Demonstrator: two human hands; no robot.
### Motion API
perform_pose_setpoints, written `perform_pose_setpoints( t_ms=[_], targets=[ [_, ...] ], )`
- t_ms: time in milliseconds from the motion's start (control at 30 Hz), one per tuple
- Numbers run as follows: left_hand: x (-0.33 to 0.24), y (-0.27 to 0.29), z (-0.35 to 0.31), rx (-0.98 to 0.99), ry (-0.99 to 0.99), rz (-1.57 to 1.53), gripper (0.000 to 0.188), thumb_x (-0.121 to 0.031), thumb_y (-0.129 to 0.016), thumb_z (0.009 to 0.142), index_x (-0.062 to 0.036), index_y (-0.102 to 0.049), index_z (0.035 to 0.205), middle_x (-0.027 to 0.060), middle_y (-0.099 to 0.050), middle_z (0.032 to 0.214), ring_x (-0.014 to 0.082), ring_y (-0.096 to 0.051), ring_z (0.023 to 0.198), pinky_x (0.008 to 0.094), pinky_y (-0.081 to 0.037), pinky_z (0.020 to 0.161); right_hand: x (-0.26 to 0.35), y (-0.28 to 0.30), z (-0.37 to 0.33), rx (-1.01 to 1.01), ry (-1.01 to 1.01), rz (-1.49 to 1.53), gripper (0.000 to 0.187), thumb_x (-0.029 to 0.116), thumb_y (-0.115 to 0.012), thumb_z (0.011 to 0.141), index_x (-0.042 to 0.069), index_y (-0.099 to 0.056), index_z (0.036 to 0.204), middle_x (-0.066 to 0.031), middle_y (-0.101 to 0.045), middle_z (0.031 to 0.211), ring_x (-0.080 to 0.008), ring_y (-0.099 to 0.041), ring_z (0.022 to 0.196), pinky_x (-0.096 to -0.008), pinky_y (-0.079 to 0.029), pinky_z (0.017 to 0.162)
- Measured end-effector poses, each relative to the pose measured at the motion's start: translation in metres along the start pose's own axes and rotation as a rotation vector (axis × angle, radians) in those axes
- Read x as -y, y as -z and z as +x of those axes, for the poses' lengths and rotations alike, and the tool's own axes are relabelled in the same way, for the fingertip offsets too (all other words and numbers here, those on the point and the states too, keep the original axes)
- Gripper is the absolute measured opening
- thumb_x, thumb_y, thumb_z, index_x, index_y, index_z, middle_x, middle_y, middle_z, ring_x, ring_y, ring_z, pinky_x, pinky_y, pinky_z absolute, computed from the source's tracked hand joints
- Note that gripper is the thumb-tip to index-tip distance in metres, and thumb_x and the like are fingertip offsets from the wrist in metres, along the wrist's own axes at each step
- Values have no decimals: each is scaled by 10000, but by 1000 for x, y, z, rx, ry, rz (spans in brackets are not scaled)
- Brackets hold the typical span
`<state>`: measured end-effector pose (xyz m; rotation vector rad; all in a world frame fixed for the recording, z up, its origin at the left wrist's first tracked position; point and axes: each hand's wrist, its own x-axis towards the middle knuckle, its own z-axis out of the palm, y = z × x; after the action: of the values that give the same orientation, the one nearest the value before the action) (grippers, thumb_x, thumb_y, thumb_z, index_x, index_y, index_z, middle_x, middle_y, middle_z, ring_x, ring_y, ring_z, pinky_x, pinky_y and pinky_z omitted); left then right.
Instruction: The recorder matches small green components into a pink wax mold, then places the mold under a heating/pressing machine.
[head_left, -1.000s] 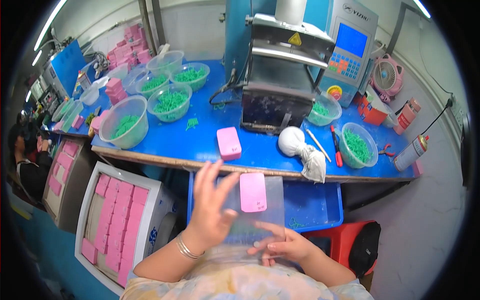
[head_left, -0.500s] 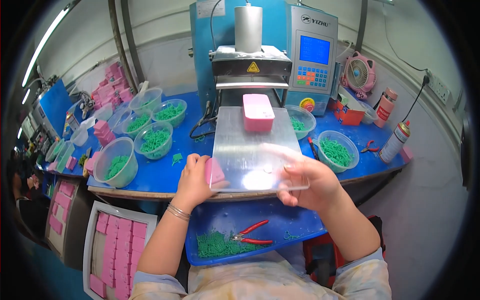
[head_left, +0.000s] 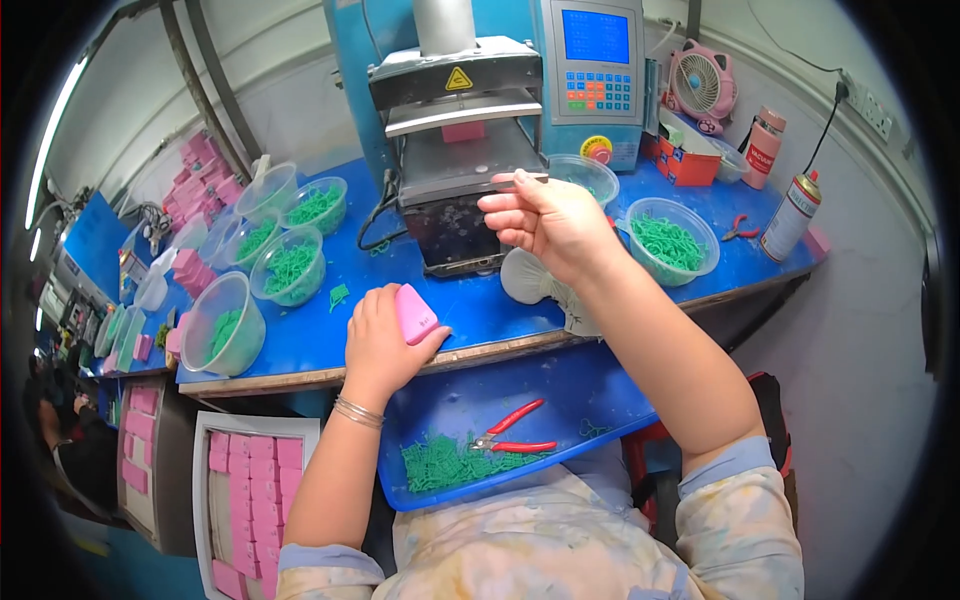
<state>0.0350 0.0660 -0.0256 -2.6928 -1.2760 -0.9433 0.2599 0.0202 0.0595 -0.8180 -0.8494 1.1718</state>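
My left hand (head_left: 377, 342) is closed round a pink rounded block (head_left: 413, 314) near the table's front edge. My right hand (head_left: 553, 222) holds nothing; its fingers reach toward the front edge of a metal plate (head_left: 455, 178), and I cannot tell if they touch it. That plate lies inside the press (head_left: 457, 82), with another pink block (head_left: 464, 131) on it under the upper platen, mostly hidden. Below my hands is a blue tray (head_left: 590, 375). In it lie green plastic pieces (head_left: 440, 465) and red-handled nippers (head_left: 512, 430).
Clear tubs (head_left: 243, 345) of green pieces stand at left, another tub (head_left: 668, 245) at right. A whitish crumpled thing (head_left: 527, 277) lies under my right forearm. Pliers (head_left: 740, 229), a spray can (head_left: 790, 217) and a pink fan (head_left: 702, 82) are further right. Pink blocks fill a white-framed tray (head_left: 205, 500) at lower left.
The metal plate with the pink block has gone back into the press. My right hand has moved forward, toward the press. My left hand still holds its pink block, now tilted upward.
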Motion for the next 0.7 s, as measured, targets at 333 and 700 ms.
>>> perform_pose_setpoints(
  t_ms=[333, 700],
  targets=[
    [-1, -1, 1, -10, 10, 15, 679, -378, -732, 639, 18, -472, 1126, 171, -513, 1082, 331, -501, 989, 394, -408, 854, -12, -7, 2, -172, 76, -111, 304, 277, -489, 915, -23, -535, 937, -107, -633, 764, -127, -598, 578, -234, -471, 512],
    [-1, -1, 0, -31, 2, 19, 716, -436, -723, 638, 30, -480, 1124, 184, -534, 1045, 331, -525, 958, 402, -430, 816, -5, -7, 0, -181, -81, -41, 346, 341, -455, 919, 2, -521, 940, -93, -640, 769, -120, -597, 566, -215, -431, 477]
  ],
)
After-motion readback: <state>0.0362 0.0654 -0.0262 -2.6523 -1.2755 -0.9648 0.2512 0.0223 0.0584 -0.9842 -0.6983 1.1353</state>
